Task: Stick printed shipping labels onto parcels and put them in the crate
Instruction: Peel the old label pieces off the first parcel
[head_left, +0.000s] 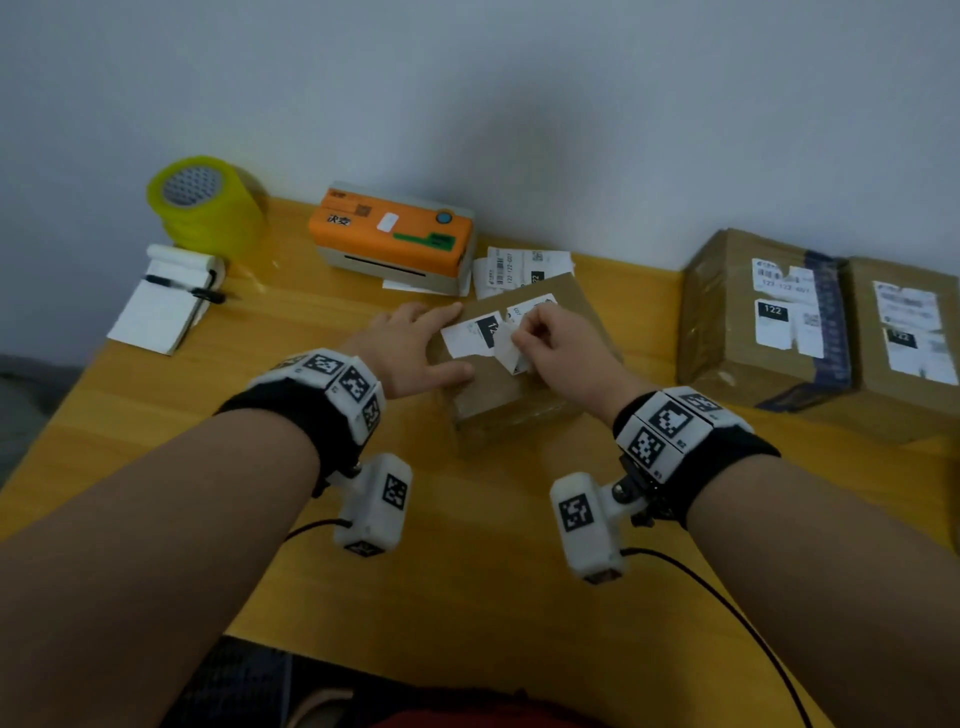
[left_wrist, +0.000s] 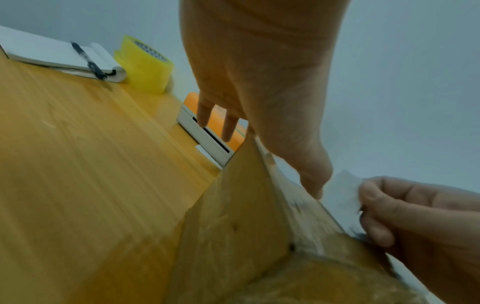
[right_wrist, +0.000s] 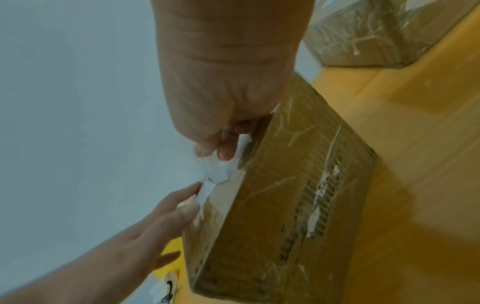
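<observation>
Label (head_left: 475, 332) print partly hidden under right hand (head_left: 558, 345)

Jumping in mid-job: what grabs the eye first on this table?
At centre, the right hand pinches a white shipping label on top of a brown parcel, while the left hand lies flat on the parcel's left edge. Behind stand an orange label printer and a yellow tape roll; two labelled parcels sit at right.

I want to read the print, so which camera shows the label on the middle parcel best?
The head view: the label faces the camera, its black block visible, though the right hand covers part. The left wrist and right wrist views catch only a white edge of it.
</observation>
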